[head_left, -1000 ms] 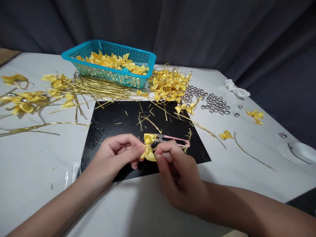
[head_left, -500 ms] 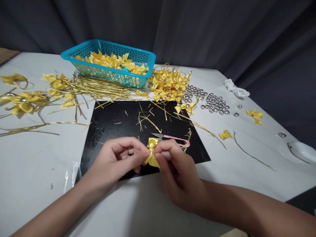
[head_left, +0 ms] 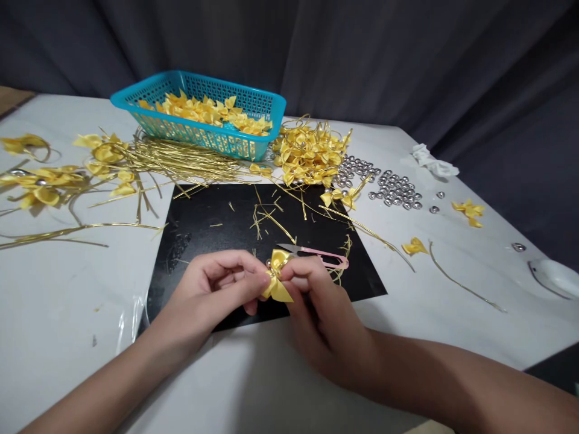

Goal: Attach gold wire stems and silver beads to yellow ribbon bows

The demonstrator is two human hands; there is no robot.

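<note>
A yellow satin bow (head_left: 279, 290) with gold cord at its knot is held above the near part of a black mat (head_left: 212, 211). My left hand (head_left: 221, 286) pinches its left side between thumb and forefinger. At the knot's right side, my right hand (head_left: 319, 310) is closed on the bow with its fingertips. A small shiny bead shows by the knot, partly hidden by the left fingers. Just behind the hands lie thread snips with pink handles (head_left: 332, 260), among gold cord scraps on the mat.
A blue basket (head_left: 181, 120) of yellow bows stands at the back, with gold cords (head_left: 181, 160) before it. To its right are a bow pile (head_left: 310, 154) and silver beads (head_left: 398, 190). More bows (head_left: 45, 187) lie left; a white dish (head_left: 556, 278) sits far right.
The bow has tilted slightly between my fingers, its lower tail now pointing more to the right. My right fingertips have shifted a little at the knot.
</note>
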